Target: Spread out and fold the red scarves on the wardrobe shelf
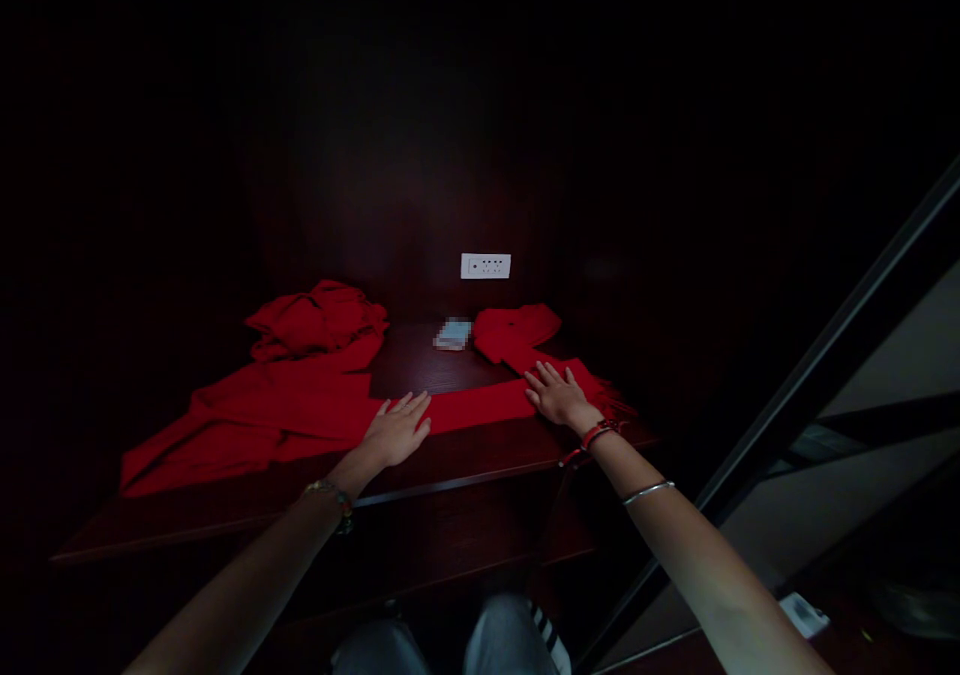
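A strip of red cloth [476, 407] lies flat along the front of a dark wooden shelf [420, 363]. My left hand [396, 429] rests palm down on this strip, its fingers stretched out. Farther right, my right hand [556, 395] also lies flat on the cloth, fingers spread. Loose red fabric [319, 323] is bunched in a heap at the back left, and more of it spreads out at the front left. Behind my right hand is a smaller folded red part [517, 327], with what looks like a fringed edge at the far right.
A small pale, blurred item [453, 334] lies at the back of the shelf. Above it a white socket plate [485, 266] is fixed to the dark back wall. A dark-framed panel [780, 355] slants along the right side. My knees are below the shelf edge.
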`<state>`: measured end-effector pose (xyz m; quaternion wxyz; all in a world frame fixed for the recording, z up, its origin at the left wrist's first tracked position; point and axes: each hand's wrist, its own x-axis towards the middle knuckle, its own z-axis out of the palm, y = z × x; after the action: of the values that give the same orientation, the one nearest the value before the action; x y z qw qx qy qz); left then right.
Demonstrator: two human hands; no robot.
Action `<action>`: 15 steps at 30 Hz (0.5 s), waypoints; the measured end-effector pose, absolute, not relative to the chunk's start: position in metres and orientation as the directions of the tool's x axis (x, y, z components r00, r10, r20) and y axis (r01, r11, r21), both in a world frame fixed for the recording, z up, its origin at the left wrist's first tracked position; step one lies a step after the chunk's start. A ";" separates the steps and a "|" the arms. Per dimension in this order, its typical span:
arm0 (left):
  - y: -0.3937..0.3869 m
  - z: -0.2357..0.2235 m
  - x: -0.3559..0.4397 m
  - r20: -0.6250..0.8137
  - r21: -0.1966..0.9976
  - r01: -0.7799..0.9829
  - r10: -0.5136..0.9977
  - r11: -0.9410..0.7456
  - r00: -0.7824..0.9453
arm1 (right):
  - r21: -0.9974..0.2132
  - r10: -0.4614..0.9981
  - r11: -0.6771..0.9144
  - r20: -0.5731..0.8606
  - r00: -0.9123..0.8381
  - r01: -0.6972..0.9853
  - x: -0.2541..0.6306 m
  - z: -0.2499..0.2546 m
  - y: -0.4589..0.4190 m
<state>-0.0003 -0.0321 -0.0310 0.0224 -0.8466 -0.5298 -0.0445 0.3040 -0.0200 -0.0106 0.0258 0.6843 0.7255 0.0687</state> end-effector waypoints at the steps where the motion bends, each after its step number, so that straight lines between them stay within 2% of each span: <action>1: -0.032 -0.032 0.000 0.100 0.010 0.898 0.894 -0.439 0.436 | 0.113 0.998 0.015 0.065 -0.023 0.993 0.315 -0.010 -0.018; 4: -0.030 -0.033 -0.001 0.107 0.015 0.895 0.891 -0.446 0.442 | 0.033 0.995 -0.068 0.071 0.065 0.997 0.341 -0.007 -0.014; 6: -0.029 -0.033 -0.001 0.107 0.020 0.894 0.890 -0.448 0.444 | 0.012 0.991 -0.045 0.127 0.043 0.999 0.340 -0.003 -0.018; 9: -0.030 -0.032 -0.001 0.100 0.025 0.893 0.890 -0.449 0.445 | 0.019 0.955 0.165 0.245 -0.165 0.986 0.302 0.001 -0.031; 12: -0.031 -0.031 -0.001 0.104 0.022 0.895 0.891 -0.446 0.441 | -0.041 0.884 0.436 0.207 -0.420 0.899 0.245 -0.002 -0.045; 15: -0.031 -0.032 -0.001 0.110 0.018 0.896 0.892 -0.444 0.439 | -0.103 0.848 0.526 0.140 -0.511 0.844 0.210 -0.011 -0.053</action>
<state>-0.0008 -0.0313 -0.0322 0.0215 -0.8481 -0.5269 -0.0513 0.2097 -0.0534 -0.0112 -0.0865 0.4869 0.8691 -0.0110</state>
